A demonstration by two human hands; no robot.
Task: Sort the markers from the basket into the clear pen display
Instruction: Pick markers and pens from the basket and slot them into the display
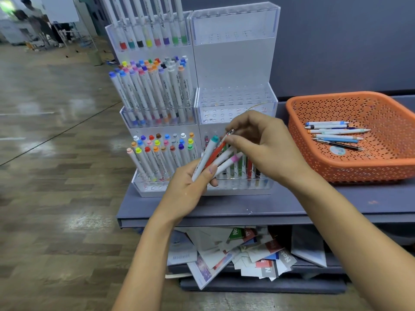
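at the centre of the frame the fingers (238, 140) of the right hand (260, 149) are pinching the top end of an orange pen (216, 152). the left hand (186, 189) is gripping that pen's lower part in a bundle with a teal-capped marker (207, 153) and two white markers (228, 162), one pink-banded. the bundle is hovering just in front of the clear pen display (233, 63), at its lower right compartment, where a few markers are standing upright. at right, the orange basket (314, 162) is sitting on the counter (292, 205), holding several loose pens (334, 131).
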